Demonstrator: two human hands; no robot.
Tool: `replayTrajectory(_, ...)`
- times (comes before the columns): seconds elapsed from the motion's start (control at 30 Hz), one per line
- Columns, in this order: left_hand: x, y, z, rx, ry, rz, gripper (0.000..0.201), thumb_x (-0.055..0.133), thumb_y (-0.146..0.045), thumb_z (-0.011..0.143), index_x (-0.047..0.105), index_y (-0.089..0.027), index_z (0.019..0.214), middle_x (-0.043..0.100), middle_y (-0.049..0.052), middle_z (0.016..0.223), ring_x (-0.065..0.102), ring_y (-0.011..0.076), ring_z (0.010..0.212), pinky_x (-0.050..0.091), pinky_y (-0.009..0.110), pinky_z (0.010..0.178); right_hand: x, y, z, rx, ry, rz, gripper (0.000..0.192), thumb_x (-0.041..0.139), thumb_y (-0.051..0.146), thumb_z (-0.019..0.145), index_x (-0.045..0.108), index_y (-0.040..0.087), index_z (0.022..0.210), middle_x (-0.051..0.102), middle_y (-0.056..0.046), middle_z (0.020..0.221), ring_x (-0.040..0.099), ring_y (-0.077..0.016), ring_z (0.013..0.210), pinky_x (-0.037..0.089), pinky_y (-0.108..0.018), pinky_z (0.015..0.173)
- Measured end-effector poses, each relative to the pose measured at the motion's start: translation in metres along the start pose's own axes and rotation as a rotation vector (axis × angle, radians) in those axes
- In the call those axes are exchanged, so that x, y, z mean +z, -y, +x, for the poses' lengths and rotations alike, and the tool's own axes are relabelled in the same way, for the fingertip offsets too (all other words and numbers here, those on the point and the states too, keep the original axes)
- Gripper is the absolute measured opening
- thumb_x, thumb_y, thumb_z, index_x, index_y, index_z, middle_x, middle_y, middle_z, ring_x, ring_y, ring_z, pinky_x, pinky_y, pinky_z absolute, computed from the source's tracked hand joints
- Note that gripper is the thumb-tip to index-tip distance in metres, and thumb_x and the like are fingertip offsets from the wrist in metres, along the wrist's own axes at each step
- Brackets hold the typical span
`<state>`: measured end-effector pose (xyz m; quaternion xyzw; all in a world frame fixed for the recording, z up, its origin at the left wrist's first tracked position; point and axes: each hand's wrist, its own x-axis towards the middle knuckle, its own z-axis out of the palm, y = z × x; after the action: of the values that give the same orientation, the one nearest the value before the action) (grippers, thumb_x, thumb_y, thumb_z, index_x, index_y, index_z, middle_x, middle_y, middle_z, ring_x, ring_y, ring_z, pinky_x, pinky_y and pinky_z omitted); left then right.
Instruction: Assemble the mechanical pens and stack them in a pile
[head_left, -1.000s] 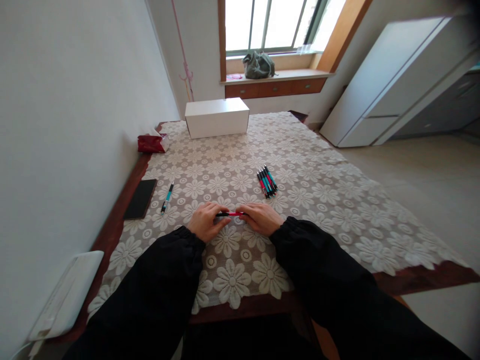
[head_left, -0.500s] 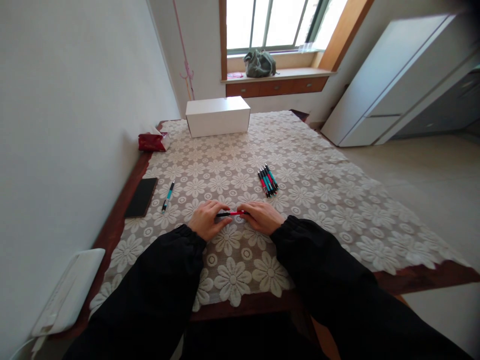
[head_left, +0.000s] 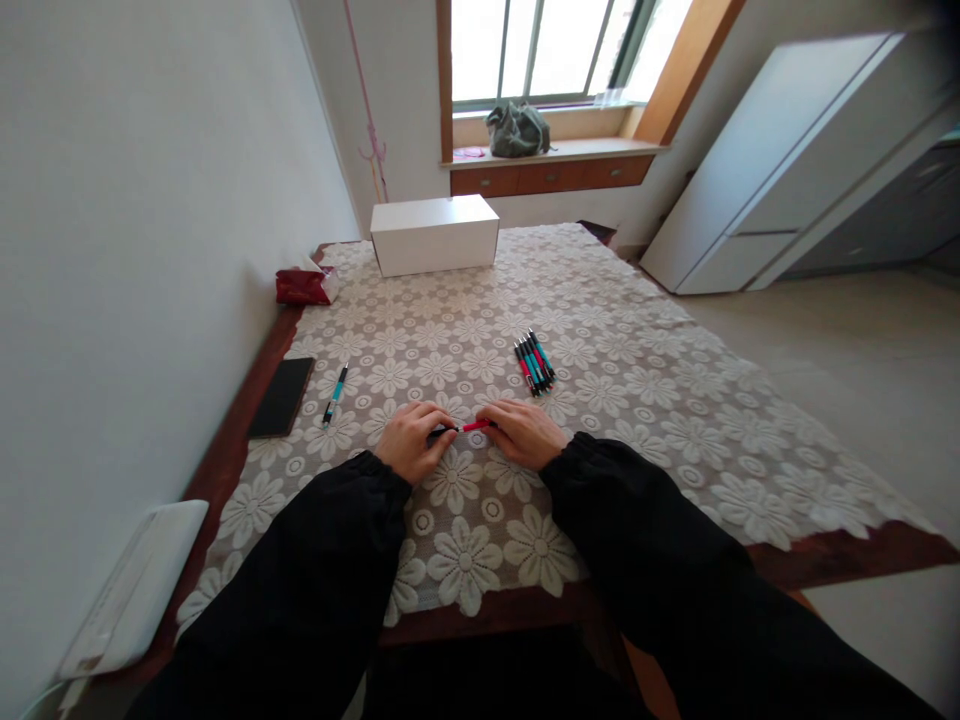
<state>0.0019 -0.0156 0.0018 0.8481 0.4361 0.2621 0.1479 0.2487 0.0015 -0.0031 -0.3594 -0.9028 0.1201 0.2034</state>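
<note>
Both of my hands hold one red and black pen [head_left: 465, 427] just above the lace tablecloth [head_left: 645, 400]. My left hand [head_left: 411, 440] pinches its black end, and my right hand [head_left: 525, 434] pinches its red end. The pen lies nearly level between them, and a pale gap shows where black meets red. A bundle of several red, teal and black pens [head_left: 534, 362] lies a little beyond my right hand. A single teal pen [head_left: 334, 393] rests to the left of my left hand.
A black phone [head_left: 281, 396] lies near the left table edge. A white box [head_left: 434, 234] and a red tissue pack [head_left: 304, 286] stand at the far end. A white device [head_left: 131, 590] sits by the wall at the near left. A bag [head_left: 516, 130] rests on the windowsill.
The pen's two halves look slightly drawn apart, with a pale gap now showing in the middle. My hands have stayed almost in place.
</note>
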Motion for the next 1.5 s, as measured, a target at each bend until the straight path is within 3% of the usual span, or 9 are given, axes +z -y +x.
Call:
replayTrajectory(0.4,0.0,0.002,0.0,-0.079,-0.022,0.05,0.008,0.065,-0.022,0.089,0.068,-0.025,0.096,0.07,0.004,0.106,0.061,0.0262,0.107,0.05,0.043,0.095,-0.003,-0.007,0.0,0.031,-0.032,-0.094,0.015,0.054,0.018,0.1,0.068,0.022,0.104,0.065,-0.008,0.105,0.056,-0.0237,0.101,0.042,-0.037,0.091)
replayTrajectory(1.13,-0.003,0.004,-0.001,-0.21,-0.06,0.155,0.011,0.06,-0.017,0.088,0.067,-0.024,0.092,0.072,0.004,0.1,0.061,0.0289,0.1,0.046,0.046,0.087,-0.007,-0.015,-0.003,0.157,-0.08,-0.215,0.023,0.057,0.012,0.096,0.073,0.025,0.106,0.066,-0.007,0.102,0.054,-0.0259,0.1,0.037,-0.04,0.086)
replayTrajectory(1.5,-0.005,0.001,0.0,-0.177,-0.045,0.125,0.008,0.062,-0.018,0.086,0.067,-0.024,0.088,0.073,0.003,0.096,0.063,0.0268,0.096,0.048,0.043,0.087,-0.01,-0.019,-0.004,0.195,-0.07,-0.274,0.02,0.058,0.014,0.097,0.071,0.025,0.107,0.066,-0.007,0.102,0.055,-0.0271,0.103,0.036,-0.041,0.087)
